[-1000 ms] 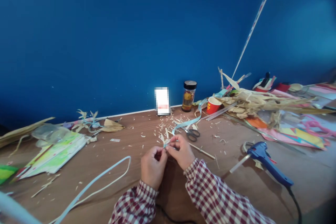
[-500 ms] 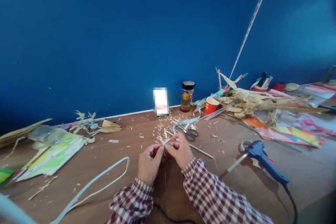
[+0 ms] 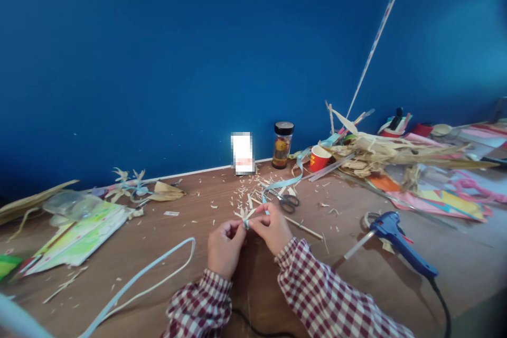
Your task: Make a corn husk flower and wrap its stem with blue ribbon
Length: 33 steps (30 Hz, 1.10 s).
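Between my two hands is a small piece of pale husk point(image 3: 245, 213) with pointed tips fanned upward and a bit of light blue at its base. My left hand point(image 3: 225, 248) pinches it from the left with thumb and forefinger. From the right, my right hand point(image 3: 273, 229) grips the same base with its fingertips. A light blue ribbon point(image 3: 283, 184) runs from behind my right fingers toward the back of the table. Dark-handled scissors point(image 3: 288, 203) lie just beyond my right hand, beside pale husk scraps point(image 3: 242, 190).
A blue glue gun point(image 3: 404, 245) lies at right. Behind stand a lidded jar point(image 3: 282, 145), a red cup point(image 3: 319, 159) and a blurred white rectangle point(image 3: 243, 153). Dried husks point(image 3: 380, 153) are heaped back right. Painted paper point(image 3: 85, 232) and a pale blue loop point(image 3: 138, 274) are at left.
The husk piece has tilted and shifted slightly left between my fingertips, showing more of its fanned tips. Both hands have moved only a little and keep their pinch.
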{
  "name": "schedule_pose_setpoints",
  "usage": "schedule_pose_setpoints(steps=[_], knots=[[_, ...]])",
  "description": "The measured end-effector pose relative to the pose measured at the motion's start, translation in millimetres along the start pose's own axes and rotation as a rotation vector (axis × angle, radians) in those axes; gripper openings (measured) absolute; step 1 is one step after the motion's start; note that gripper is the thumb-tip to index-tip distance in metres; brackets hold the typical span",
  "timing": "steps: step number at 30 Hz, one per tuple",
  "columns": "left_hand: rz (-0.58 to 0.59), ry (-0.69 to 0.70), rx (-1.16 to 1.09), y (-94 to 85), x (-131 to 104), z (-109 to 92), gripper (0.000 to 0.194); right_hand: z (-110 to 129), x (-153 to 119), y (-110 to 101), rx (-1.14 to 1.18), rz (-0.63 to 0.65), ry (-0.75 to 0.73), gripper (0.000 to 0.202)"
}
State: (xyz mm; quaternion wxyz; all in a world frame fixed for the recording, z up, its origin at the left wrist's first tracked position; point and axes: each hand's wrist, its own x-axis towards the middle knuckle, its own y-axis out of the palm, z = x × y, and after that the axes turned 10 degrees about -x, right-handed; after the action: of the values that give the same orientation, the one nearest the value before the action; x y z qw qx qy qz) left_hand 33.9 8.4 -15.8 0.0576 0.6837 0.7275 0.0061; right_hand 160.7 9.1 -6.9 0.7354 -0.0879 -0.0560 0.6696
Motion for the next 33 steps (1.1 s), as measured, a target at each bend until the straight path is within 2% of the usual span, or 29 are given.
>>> schedule_pose_setpoints(steps=[6, 9, 14, 17, 33], knots=[[-0.068, 0.21, 0.307, 3.4, -8.1, -6.6, 0.024, -2.6, -6.3, 6.2, -0.066, -0.067, -0.034, 0.024], [-0.071, 0.245, 0.345, 3.9, -8.5, -6.1, 0.024, -0.6, -8.3, 6.7, -0.096, -0.093, -0.05, 0.022], [-0.003, 0.055, 0.055, 1.5, -2.3, -0.5, 0.033, 1.7, -5.3, 4.0, -0.045, -0.078, -0.008, 0.025], [0.006, 0.005, -0.063, 0.4, -0.3, 2.9, 0.034, -0.4, -2.7, 3.6, -0.025, -0.078, -0.016, 0.026], [0.007, -0.105, -0.176, 1.8, -1.4, 3.6, 0.034, 2.3, -2.7, 2.4, -0.057, -0.108, -0.005, 0.027]])
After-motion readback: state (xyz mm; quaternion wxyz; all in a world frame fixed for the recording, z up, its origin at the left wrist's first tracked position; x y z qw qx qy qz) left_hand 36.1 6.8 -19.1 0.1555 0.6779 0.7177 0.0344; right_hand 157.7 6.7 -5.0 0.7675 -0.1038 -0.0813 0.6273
